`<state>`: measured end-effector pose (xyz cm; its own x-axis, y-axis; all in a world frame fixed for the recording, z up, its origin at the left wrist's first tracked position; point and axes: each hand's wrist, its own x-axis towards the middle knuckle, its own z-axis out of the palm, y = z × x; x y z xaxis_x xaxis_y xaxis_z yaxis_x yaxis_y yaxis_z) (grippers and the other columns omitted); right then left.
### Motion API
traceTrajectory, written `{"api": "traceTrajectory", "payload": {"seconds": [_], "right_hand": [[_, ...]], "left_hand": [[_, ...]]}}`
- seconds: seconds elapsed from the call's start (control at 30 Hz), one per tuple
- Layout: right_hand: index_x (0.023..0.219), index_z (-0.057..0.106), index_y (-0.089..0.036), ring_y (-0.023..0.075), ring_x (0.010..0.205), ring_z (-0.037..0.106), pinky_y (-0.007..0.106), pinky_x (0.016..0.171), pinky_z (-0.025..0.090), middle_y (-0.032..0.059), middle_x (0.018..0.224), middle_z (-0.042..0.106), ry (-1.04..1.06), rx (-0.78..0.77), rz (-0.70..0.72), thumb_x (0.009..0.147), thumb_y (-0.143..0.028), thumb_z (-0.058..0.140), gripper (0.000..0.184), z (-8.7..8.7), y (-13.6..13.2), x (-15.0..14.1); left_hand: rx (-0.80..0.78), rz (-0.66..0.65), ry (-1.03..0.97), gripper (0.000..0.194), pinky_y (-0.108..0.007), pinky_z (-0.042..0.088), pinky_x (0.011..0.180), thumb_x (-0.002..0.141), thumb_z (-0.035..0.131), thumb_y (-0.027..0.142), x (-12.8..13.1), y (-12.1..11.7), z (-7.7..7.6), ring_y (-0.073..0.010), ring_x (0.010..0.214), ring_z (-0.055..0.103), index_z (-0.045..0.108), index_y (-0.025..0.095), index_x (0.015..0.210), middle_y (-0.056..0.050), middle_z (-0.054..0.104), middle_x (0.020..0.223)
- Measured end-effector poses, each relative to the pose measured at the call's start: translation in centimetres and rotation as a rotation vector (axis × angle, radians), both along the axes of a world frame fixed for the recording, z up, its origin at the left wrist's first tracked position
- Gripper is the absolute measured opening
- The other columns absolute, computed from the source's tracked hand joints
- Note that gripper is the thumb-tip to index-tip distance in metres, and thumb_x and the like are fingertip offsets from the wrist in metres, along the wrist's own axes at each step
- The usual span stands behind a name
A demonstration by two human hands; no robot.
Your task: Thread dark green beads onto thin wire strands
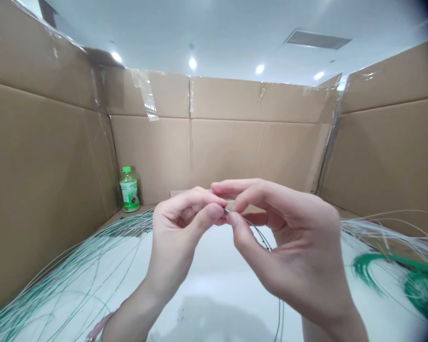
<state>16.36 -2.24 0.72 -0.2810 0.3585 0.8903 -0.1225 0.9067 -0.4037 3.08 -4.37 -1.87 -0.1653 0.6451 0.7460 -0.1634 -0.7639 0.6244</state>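
Both my hands meet at the middle of the view, raised over a white table. My left hand is closed in a pinch, thumb against index finger, on a small dark piece at the end of a wire. Just right of it, my right hand pinches the thin grey-green wire between thumb and index finger. The wire runs behind my right hand and comes out below it, down to the bottom edge. What the small dark piece is cannot be made out, as my fingertips cover most of it.
Many loose green and white wires spread over the left side of the white table. On the right lie more white wires and a green coil. A green bottle stands in the back left corner. Cardboard walls surround the table.
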Motion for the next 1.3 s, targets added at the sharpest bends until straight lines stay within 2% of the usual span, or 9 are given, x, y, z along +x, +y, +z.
{"api": "traceTrajectory", "payload": {"seconds": [0.27,0.43,0.5,0.77,0.93,1.13,1.3], "right_hand": [[0.072,0.059,-0.017,0.0095,0.085,0.068,0.012,0.067,0.061,-0.0035,0.091,0.071,-0.01,0.016,-0.03,0.07,0.0,0.059,0.017,0.0,0.0,0.4],[0.072,0.059,-0.015,0.0088,0.08,0.068,0.012,0.065,0.06,-0.0016,0.089,0.071,-0.045,0.035,-0.049,0.07,0.0,0.059,0.016,0.0,-0.2,0.5],[0.072,0.06,-0.015,0.0087,0.078,0.067,0.013,0.066,0.06,-0.0008,0.09,0.071,-0.048,0.04,-0.052,0.071,0.0,0.058,0.015,0.0,-0.3,0.4],[0.072,0.063,-0.014,0.0085,0.079,0.068,0.012,0.067,0.06,-0.0001,0.089,0.072,0.01,0.037,-0.041,0.076,-0.005,0.061,0.011,-0.1,0.1,0.0],[0.074,0.063,-0.015,0.0083,0.079,0.069,0.012,0.068,0.06,-0.0005,0.089,0.072,0.003,0.021,-0.035,0.079,-0.007,0.061,0.01,-0.2,0.1,0.1],[0.074,0.062,-0.015,0.0083,0.077,0.068,0.013,0.067,0.06,-0.0003,0.089,0.072,-0.021,0.015,-0.046,0.079,-0.007,0.06,0.01,-0.2,0.2,0.2],[0.074,0.062,-0.015,0.0069,0.073,0.067,0.013,0.066,0.059,-0.0012,0.087,0.071,-0.062,0.056,-0.1,0.08,-0.006,0.058,0.012,-0.2,-0.2,0.4]], "left_hand": [[0.054,0.027,0.071,0.01,-0.011,0.055,0.065,0.082,0.066,0.019,-0.2,0.1,0.2,-0.0056,0.068,0.064,0.073,0.025,0.08,0.002,0.066,0.074],[0.134,0.214,0.251,0.014,-0.007,0.052,0.065,0.08,0.066,0.009,-0.6,-0.7,0.9,-0.0041,0.072,0.063,0.073,0.021,0.08,0.003,0.068,0.074],[0.136,0.25,0.285,0.015,-0.006,0.052,0.064,0.079,0.066,0.007,-0.8,-0.9,1.1,-0.0034,0.071,0.062,0.072,0.021,0.079,0.003,0.067,0.074],[0.123,0.152,0.16,0.01,-0.012,0.056,0.062,0.078,0.069,0.014,-0.9,-0.3,0.8,-0.0081,0.067,0.067,0.074,0.022,0.08,0.0,0.07,0.072],[0.111,0.133,0.144,0.009,-0.007,0.055,0.058,0.079,0.068,0.017,-0.9,-0.3,0.9,-0.0059,0.067,0.067,0.074,0.023,0.082,0.0,0.072,0.077],[0.094,0.2,0.155,0.014,-0.004,0.054,0.06,0.078,0.069,0.013,-0.9,-0.5,1.1,-0.0024,0.063,0.065,0.073,0.025,0.082,0.004,0.071,0.076],[0.104,0.302,0.227,0.012,-0.007,0.055,0.059,0.077,0.069,0.011,-1.0,-0.6,1.2,-0.0038,0.062,0.065,0.072,0.023,0.077,0.005,0.07,0.073]]}}
